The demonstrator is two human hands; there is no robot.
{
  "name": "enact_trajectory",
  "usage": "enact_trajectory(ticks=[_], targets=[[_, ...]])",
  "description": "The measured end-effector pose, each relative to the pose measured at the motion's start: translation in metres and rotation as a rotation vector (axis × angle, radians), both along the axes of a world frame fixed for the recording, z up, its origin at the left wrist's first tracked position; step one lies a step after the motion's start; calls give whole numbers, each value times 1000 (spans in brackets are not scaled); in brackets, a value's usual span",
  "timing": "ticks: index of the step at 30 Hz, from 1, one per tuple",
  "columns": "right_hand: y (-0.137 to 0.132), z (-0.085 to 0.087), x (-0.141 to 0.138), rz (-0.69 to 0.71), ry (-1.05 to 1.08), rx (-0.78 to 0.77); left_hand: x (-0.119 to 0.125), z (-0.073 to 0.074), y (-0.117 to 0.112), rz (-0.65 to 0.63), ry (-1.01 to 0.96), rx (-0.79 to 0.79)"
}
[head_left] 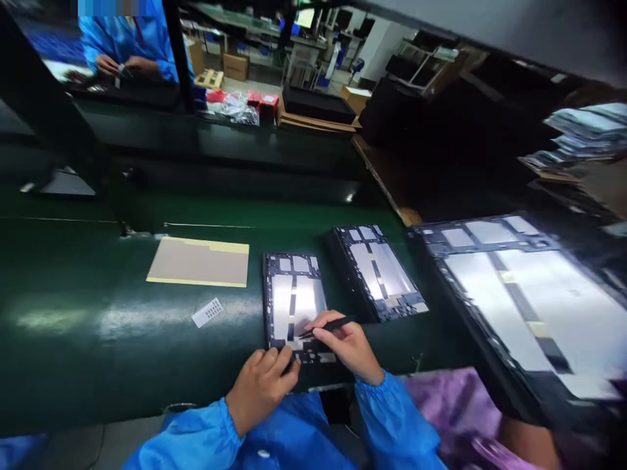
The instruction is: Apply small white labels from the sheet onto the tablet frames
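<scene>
In front of me lies a tablet housing (280, 297), a dark frame with silvery panels and a dark strip down its middle. My left hand (262, 385) is closed at its lower left corner, fingers curled and pressed on the edge; part of that corner is hidden under them. Between the thumb and fingers of my right hand (350, 346) are black tweezers (337, 323). Their tips touch or hover just over the lower end of the strip; I cannot tell which. To the right, a second housing (386, 271) lies at a slant on a dark stack.
A larger-looking housing (533, 294) fills the right side. On the green bench are a beige card with yellow edges (198, 262) and a small white label sheet (208, 313). A dark post (98, 170) rises at left. Across the bench, a person in blue (127, 46) handles something small.
</scene>
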State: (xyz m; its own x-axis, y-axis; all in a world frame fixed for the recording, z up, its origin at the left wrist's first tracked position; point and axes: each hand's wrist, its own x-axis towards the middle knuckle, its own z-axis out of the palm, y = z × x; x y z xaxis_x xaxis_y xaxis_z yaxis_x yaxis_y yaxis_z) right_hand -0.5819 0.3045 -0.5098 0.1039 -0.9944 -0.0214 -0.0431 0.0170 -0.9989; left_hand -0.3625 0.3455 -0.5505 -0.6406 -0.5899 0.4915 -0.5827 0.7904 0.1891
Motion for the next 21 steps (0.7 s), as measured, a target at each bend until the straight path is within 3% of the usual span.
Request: enact_trajectory(ticks=[4, 7, 11, 15, 21], targets=[[-72, 15, 44, 20, -13, -68, 11, 7, -16, 57, 107, 110], [-143, 10, 97, 160, -36, -73, 43, 16, -60, 303, 168, 149], [-219, -16, 159, 284, -50, 26, 95, 15, -128, 636, 63, 240], [-249, -40, 181, 356, -44, 83, 118, -2, -154, 712, -12, 335], [-252, -51, 177, 384, -66, 114, 113, -8, -149, 719, -16, 339]])
